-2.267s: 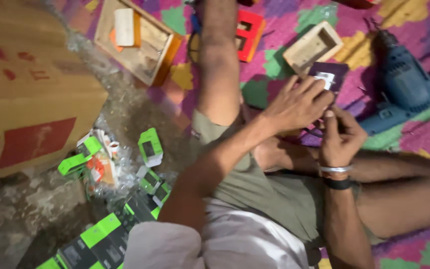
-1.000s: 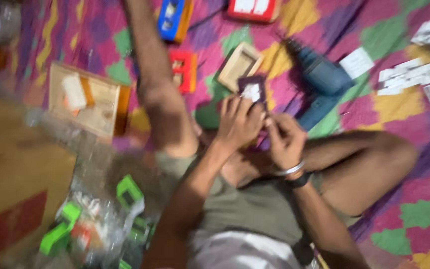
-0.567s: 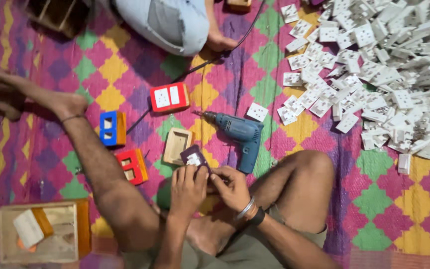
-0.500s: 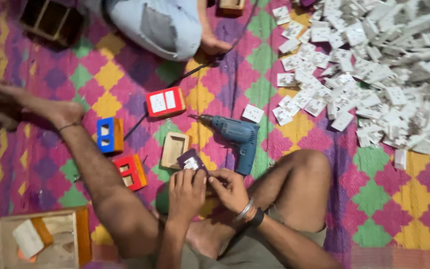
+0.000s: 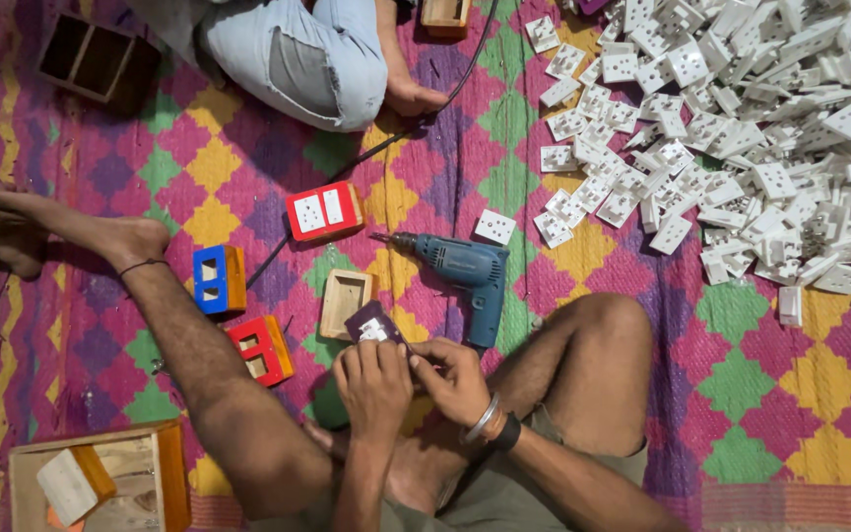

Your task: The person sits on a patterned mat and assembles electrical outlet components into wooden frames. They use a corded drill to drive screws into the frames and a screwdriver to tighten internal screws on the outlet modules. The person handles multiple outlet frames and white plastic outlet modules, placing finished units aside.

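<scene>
Dark plate (image 5: 374,325) sits pinched between your left hand (image 5: 374,382) and right hand (image 5: 457,379), fingers clamped on its edges; a slip likely drops it beside the blue drill (image 5: 463,271).

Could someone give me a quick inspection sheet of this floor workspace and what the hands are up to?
Surface: patterned mat, multicoloured.
Job's things: dark plate held by left hand and right hand.
Clutter: blue drill; red box; blue box; small red box; wooden box; pile of white sockets.
Grippers: both hands closed on the plate.
Cables: black cord.
Surroundings: another person's knee.
</scene>
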